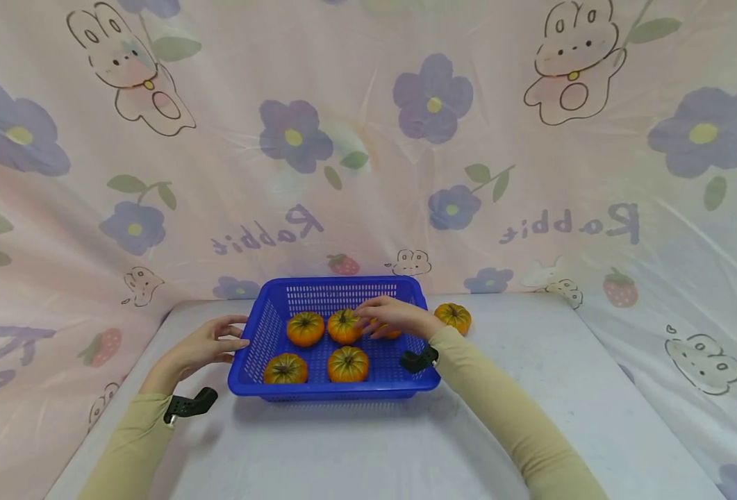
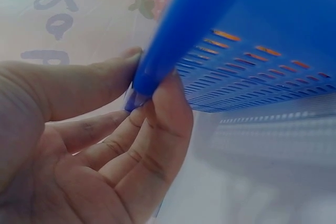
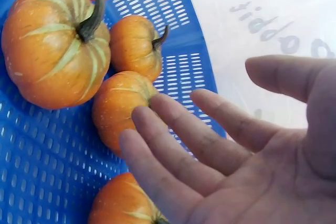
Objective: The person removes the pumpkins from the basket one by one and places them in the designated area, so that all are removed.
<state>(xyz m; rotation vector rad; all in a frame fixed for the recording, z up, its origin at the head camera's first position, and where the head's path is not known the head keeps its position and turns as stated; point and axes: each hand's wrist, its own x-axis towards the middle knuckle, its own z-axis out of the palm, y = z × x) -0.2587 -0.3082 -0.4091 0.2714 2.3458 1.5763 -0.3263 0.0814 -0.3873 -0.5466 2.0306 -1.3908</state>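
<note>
Head view: R hand [image 1: 394,316] over blue basket [image 1: 337,389], w/ 5 pumpkins [image 1: 348,366] in it, orange w/ greenish tops; 1 more pumpkin [image 1: 453,319] just R of basket. White table [image 1: 531,375] under basket, flowery cloth [image 1: 368,201] behind it. L wrist view: L hand [image 2: 100,156] pinches basket's rim, thumb vs fingers. R wrist view: R hand's fingers [image 3: 202,136] spread nr pumpkins; I can't tell if touching.

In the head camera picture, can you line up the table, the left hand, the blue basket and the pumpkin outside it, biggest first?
1. Table
2. Blue basket
3. Left hand
4. Pumpkin outside the basket, partly hidden by the right arm
</note>
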